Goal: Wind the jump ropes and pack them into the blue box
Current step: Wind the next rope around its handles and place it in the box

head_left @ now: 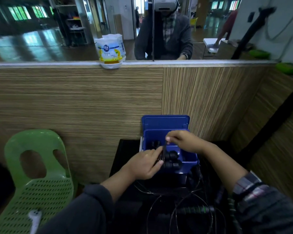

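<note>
The blue box (pixel 189 160) stands open on a dark surface against the wooden wall, its lid (pixel 165 121) tilted up behind it. Black jump rope handles (pixel 172 159) lie inside it. Over the box's front left, my left hand (pixel 145 164) grips a dark bundle of wound rope. Just above the box, my right hand (pixel 184 141) pinches a thin black rope strand (pixel 164 149) that runs down to that bundle. Loose black rope loops (pixel 176 203) and a green-striped handle (pixel 198 209) lie in front of the box, near my lap.
A green plastic chair (pixel 39 174) stands at the left with a small white object (pixel 35 218) on its seat. A white and yellow air freshener tub (pixel 111 49) sits on the ledge above the wooden partition. A black pole (pixel 267 125) slants down at the right.
</note>
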{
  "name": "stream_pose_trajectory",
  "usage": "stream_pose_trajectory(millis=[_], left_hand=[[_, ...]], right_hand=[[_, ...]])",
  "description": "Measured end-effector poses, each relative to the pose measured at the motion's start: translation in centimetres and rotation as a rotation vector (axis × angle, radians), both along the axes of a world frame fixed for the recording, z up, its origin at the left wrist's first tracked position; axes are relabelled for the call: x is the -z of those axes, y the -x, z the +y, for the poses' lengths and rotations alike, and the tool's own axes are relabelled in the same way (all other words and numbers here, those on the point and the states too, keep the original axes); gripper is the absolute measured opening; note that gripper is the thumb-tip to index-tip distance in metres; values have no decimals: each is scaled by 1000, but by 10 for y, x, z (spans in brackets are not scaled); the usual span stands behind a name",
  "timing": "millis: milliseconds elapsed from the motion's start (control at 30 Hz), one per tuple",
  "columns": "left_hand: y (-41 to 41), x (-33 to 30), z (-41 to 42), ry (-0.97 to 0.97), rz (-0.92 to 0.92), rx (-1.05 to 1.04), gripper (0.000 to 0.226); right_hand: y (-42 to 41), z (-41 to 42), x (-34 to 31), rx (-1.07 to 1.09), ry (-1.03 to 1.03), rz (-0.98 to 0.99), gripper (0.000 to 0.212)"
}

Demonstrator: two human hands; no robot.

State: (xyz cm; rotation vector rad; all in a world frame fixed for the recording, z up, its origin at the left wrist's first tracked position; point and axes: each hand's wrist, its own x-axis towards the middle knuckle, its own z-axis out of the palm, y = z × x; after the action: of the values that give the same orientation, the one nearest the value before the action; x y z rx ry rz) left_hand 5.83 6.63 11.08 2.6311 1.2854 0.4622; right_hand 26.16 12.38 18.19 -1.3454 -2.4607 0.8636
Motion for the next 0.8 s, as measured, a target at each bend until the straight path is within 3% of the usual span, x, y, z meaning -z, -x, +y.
stream_pose_trajectory(millis=[133, 267, 367, 467, 633, 733, 800], left_hand=[[2, -13, -3, 27, -128, -18, 84], [-4, -16, -3, -78, -285, -59, 61], [-11, -24, -1, -51, -465, -209, 56], [-12, -31, 5, -109, -545, -315, 53], [1, -33, 19, -161, -645, -498, 49], [8, -33, 27, -170, -599, -559, 42], [8, -32, 29, -153, -552, -599, 39]], right_hand=[[-7, 2, 8, 41, 65, 160, 26], [-7, 2, 21, 153, 214, 340, 54], [0, -3, 34, 291, 215, 372, 23], [14, -15, 39, 430, 199, 400, 44], [29, -34, 41, 392, 44, 260, 27], [33, -42, 41, 362, -84, 197, 18], [37, -47, 40, 299, -139, 55, 19]])
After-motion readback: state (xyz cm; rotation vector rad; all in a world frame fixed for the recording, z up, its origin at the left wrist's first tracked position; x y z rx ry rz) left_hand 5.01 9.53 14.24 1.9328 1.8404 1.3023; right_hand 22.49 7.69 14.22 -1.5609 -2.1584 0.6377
